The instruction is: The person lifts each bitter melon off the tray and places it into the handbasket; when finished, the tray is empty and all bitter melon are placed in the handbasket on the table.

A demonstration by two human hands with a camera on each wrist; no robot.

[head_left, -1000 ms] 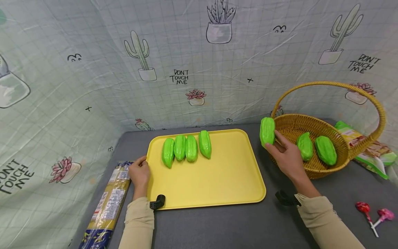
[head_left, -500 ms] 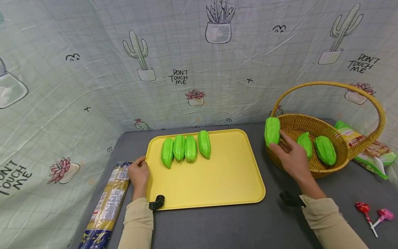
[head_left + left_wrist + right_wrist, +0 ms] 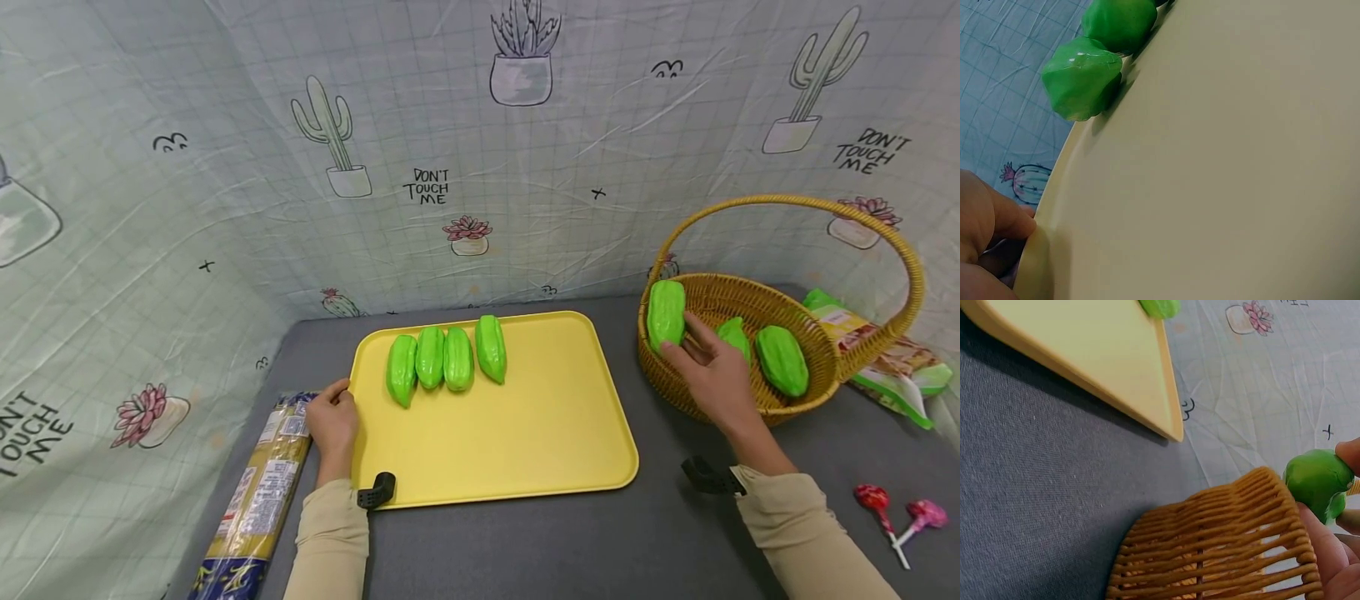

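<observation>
My right hand [image 3: 701, 358] grips a green ridged gourd [image 3: 665, 315] upright over the left rim of a wicker basket [image 3: 817, 379]. In the right wrist view the same gourd [image 3: 1317, 480] sits between my fingertips above the basket wall [image 3: 1222, 550]. Two more green gourds [image 3: 782, 360] lie inside the basket. My left hand [image 3: 332, 421] holds the left edge of a yellow tray [image 3: 517, 433]; its thumb presses the rim [image 3: 1038, 250]. Several green gourds [image 3: 444, 359] lie in a row at the tray's back left.
A long packet of spaghetti [image 3: 258, 500] lies left of the tray. Two lollipops [image 3: 896, 517] lie at the front right. A green snack bag [image 3: 885, 358] sits behind the basket. A printed cloth backdrop [image 3: 450, 167] closes off the back and left.
My right hand has carried the gourd to the right, from beside the basket to over its left rim. The left hand has stayed on the tray's edge.
</observation>
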